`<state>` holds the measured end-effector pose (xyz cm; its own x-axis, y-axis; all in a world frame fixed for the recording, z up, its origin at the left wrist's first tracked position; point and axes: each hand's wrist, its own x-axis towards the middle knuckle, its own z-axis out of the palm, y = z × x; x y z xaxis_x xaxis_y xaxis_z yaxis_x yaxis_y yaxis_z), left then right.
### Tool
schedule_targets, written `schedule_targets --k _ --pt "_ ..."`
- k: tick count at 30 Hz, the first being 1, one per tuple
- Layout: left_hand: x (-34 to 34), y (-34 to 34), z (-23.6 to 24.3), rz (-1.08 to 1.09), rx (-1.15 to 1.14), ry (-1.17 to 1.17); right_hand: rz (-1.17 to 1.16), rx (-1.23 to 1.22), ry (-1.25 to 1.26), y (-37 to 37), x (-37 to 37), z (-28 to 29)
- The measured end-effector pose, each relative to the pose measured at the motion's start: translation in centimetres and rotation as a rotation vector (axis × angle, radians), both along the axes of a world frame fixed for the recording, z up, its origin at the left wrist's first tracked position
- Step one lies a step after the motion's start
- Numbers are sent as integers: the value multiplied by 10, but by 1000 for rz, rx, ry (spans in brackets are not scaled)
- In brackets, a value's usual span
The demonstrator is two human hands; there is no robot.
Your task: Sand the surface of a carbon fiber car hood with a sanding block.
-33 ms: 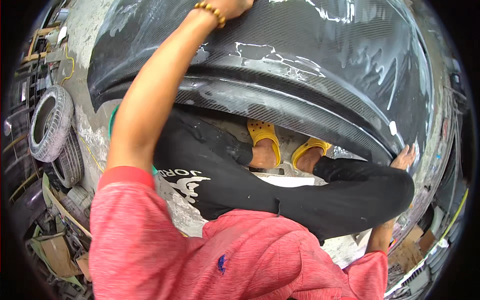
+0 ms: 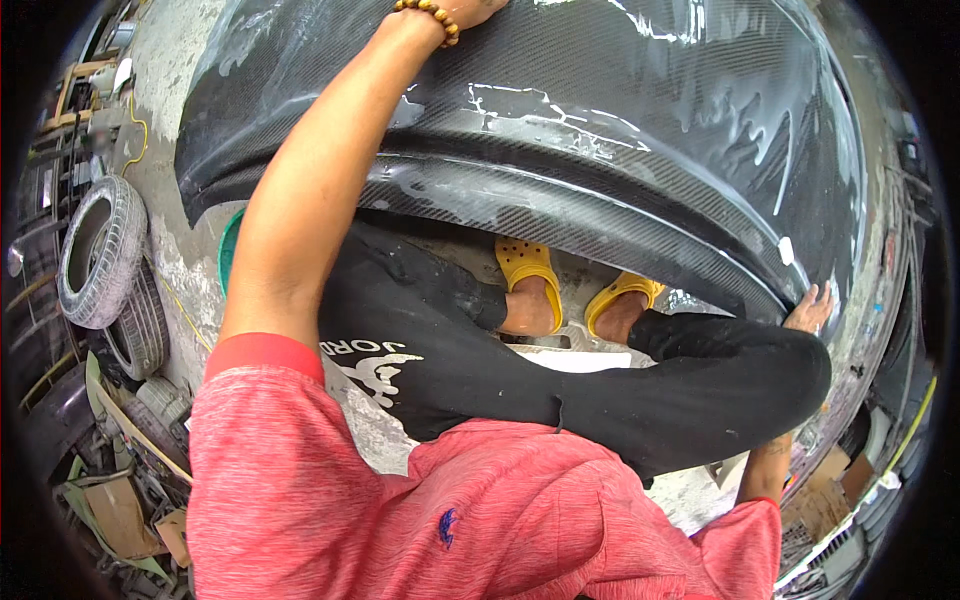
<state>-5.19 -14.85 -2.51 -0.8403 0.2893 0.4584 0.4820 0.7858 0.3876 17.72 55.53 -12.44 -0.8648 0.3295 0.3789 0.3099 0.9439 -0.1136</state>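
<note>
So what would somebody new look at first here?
Probably the big black panel across the top, shiny and streaked with white, with the right fingers at its corner. Then the yellow clogs just below its edge, and the red shirt filling the bottom. Two tyres are at the left.

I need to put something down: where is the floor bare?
Upper left: bare concrete between the black panel and the yellow cord. Another patch, cord-crossed, lies between the tyres and the green container. Crowded: lower left with scraps, lower right with cardboard.
</note>
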Motion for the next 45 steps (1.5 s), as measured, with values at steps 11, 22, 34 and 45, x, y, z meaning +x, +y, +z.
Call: schedule_targets --k 11,22,34,45 --pt "10 -56 -23 -182 -91 -279 145 -78 62 -3 0 1" --pt "68 -25 2 -228 -221 -101 157 -46 98 -10 9 8" --pt "81 -42 -2 -307 -261 -163 141 -63 88 -13 8 10" --pt "60 -9 -20 -247 -196 -54 117 -50 56 -3 20 15"
